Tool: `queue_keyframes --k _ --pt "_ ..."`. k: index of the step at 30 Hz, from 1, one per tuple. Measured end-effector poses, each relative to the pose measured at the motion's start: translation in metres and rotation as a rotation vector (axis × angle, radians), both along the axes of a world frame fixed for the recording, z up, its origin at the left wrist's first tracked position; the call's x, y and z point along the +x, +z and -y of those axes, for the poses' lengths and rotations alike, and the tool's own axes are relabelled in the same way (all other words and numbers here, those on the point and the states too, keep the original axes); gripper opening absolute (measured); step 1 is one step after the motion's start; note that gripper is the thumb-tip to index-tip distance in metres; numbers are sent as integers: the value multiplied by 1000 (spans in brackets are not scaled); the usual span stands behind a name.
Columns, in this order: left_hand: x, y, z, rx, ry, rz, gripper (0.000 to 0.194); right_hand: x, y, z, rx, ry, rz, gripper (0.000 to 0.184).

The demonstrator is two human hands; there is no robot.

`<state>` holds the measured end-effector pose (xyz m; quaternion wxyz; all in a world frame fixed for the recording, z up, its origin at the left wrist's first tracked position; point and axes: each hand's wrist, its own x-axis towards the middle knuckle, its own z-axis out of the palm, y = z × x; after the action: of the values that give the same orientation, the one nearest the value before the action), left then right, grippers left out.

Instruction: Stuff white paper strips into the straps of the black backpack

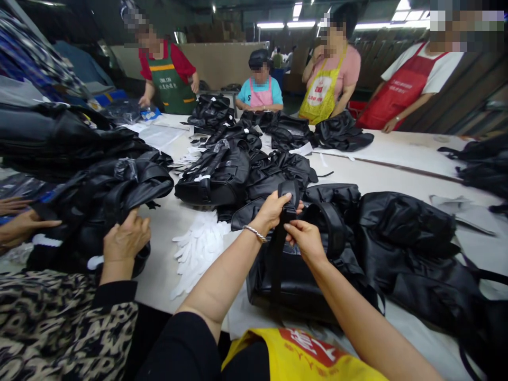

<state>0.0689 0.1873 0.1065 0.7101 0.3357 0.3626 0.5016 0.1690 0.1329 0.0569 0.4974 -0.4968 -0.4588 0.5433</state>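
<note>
Glossy black backpack, 1 strap pinched, left hand, right hand

Long white lights on the high ceiling made the room bright. The white table top looked pale and even, with only soft shadows. The shiny black leather bags had small pale gleams on them. The picture was sharp in the middle. Near the sides it bent and stretched, so the brown slatted wall looked tilted and curved.
</note>
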Motion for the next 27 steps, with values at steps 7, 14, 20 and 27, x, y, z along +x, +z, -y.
queue_keyframes --k 7,14,20,27 --pt "0 -1 0 -14 -16 -19 15 -4 6 -2 -4 -86 -48 38" --pt "-1 8 -1 -19 -65 65 13 -2 1 11 31 39 181 33" --pt "4 9 -4 32 -121 24 10 -2 11 -1 10 -59 61 36" --pt "3 19 -4 -15 -52 38 9 3 18 4 38 -26 127 37"
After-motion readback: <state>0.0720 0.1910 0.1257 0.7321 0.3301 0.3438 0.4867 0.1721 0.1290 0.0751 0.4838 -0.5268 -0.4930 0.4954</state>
